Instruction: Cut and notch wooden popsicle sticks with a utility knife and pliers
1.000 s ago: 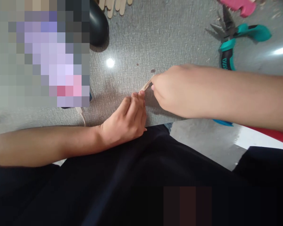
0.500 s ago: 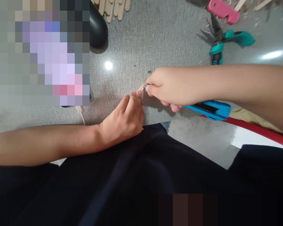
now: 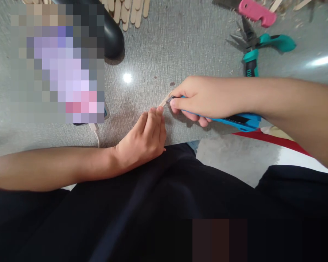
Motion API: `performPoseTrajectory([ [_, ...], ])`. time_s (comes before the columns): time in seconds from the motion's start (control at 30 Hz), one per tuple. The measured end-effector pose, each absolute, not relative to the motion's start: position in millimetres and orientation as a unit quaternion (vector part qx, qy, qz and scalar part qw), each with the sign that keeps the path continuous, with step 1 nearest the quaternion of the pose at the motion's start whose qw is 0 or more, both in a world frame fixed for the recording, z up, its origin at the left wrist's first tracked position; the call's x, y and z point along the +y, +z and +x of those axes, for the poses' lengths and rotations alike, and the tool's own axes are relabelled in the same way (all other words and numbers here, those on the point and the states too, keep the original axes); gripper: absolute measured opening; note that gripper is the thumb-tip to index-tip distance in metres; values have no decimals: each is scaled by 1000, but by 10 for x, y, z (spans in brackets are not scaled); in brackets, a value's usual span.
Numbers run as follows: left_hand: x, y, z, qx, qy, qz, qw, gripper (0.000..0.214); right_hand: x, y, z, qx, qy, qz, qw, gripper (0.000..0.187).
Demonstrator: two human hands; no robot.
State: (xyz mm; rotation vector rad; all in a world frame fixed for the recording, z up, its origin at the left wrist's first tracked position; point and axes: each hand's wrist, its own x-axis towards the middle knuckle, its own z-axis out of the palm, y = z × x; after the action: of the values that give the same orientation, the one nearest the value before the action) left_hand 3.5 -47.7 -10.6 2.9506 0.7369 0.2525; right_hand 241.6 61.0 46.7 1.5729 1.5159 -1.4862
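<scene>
Fingers of right hand (image 3: 205, 99) tight around utility knife (image 3: 240, 122), fingers of left hand (image 3: 144, 138) tight on wooden stick (image 3: 165, 100).

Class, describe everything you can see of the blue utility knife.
The blue utility knife has a bright blue, plastic-looking body with a black strip along its side. It lies nearly level, gripped in the right hand, rear end jutting past the palm. Its dark tip meets a wooden stick held by the left hand.

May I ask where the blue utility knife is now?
In the head view, the blue utility knife is in the right hand, right of centre, its tip at the wooden stick the left hand holds.
</scene>
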Motion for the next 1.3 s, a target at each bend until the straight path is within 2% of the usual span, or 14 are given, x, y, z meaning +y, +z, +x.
performPoseTrajectory([
  [0.27, -451, -46, 36, 230, 122, 966, -1, 45, 612, 566, 2264, 593, -466, 581, 306, 31],
  [0.4, -441, -25, 24, 240, 87, 966, 47, 48, 662, 638, 2248, 556, -543, 566, 276, 31],
  [0.63, -264, -21, 28, 217, 122, 969, -2, 33, 645, 523, 2494, 498, -634, 565, 178, 27],
  [0.73, -147, -4, 59, 264, 132, 955, -2, 34, 631, 423, 2643, 510, -649, 547, 139, 28],
  [0.87, -58, 39, 72, 358, 87, 929, -17, 27, 593, 329, 2800, 527, -688, 494, 73, 30],
  [1.0, -30, 137, 18, 420, 26, 907, 17, 24, 531, 304, 2880, 539, -699, 470, 15, 32],
  [1.1, -14, 195, -17, 414, -2, 910, 4, 33, 515, 289, 2905, 544, -699, 463, 12, 31],
  [1.2, 1, 208, -4, 428, -31, 903, 2, 29, 521, 232, 2933, 551, -699, 456, 9, 34],
  [1.3, -15, 199, 45, 458, -44, 888, -25, 29, 502, 127, 2964, 555, -716, 422, -37, 39],
])
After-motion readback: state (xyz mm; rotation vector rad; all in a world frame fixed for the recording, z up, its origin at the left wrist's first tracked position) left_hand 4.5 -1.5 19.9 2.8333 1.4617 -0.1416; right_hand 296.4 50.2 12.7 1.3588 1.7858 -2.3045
